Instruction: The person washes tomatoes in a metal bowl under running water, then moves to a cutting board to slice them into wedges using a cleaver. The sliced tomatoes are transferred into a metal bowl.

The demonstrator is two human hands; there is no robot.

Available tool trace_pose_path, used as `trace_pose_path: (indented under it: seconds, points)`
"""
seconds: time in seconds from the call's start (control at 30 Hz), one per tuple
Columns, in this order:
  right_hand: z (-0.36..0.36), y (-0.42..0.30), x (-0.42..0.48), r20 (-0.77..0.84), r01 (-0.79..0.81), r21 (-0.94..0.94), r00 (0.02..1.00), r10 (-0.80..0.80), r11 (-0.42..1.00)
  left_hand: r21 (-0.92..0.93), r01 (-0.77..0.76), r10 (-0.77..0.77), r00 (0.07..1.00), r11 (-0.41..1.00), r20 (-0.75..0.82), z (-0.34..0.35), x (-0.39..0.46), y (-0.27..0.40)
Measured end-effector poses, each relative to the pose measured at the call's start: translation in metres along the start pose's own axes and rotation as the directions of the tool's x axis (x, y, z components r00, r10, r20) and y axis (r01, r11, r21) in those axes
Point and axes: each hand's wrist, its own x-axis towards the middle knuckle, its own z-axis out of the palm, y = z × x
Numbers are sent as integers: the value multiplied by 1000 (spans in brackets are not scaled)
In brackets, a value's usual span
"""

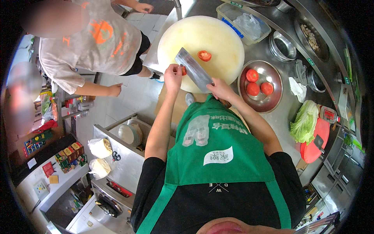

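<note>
My right hand [221, 89] grips a Chinese cleaver [195, 71] by its handle, the broad steel blade slanting over a thick round cutting board [175, 35]. Left of the blade, my left hand [173, 78] has its fingers curled on a red tomato piece [183, 70], which the fingers and the blade partly hide. A tomato half [204, 56] lies on the board beyond the blade, cut face showing, touched by neither hand. To the right of the board, a steel bowl [260, 106] holds three whole tomatoes [253, 89].
Another person [96, 41] stands left of the board, one arm hanging near it. On the steel counter to the right are a plastic container [228, 13], stacked metal bowls [282, 46], a white cloth [298, 90], a napa cabbage [304, 122] and a red board [310, 152] with a knife.
</note>
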Motion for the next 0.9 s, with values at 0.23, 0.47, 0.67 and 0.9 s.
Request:
trace_pose_path:
  seconds: [0.23, 0.47, 0.67, 0.9]
  points:
    - [2, 7, 2, 13, -30, 9, 999, 30, 999, 225, -115, 93, 990, 968, 105, 6, 0, 8]
    - [-2, -4, -7, -29, -6, -58, 1000, 4, 998, -47, 105, -104, 994, 993, 36, 7, 14, -4]
    - [-1, 28, 0, -142, 79, -169, 984, -104, 982, -590, 456, -441, 879, 666, 181, -14, 25, -54]
    - [-17, 6, -43, -367, 54, -103, 926, -88, 993, -634, 518, -510, 832, 574, 217, -53, -17, -58]
